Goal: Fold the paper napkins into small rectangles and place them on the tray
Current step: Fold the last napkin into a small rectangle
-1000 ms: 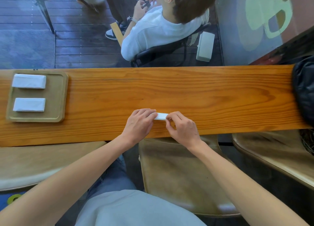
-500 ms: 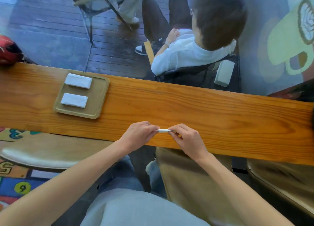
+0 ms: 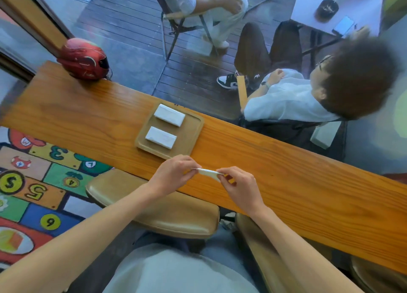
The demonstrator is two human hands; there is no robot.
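A small folded white napkin is held between both hands just above the wooden counter. My left hand pinches its left end, my right hand pinches its right end. A tan wooden tray lies on the counter just beyond my left hand. Two folded white napkin rectangles rest on it, one at the far side and one nearer.
A red helmet sits at the counter's far left end. Tan stools stand under the near edge. Beyond a glass pane, a seated person in a white shirt and another seated person occupy a wooden deck.
The camera has swung left, so the tray now lies close to my hands. Both hands lifted the napkin slightly off the counter and carried it leftward along it.
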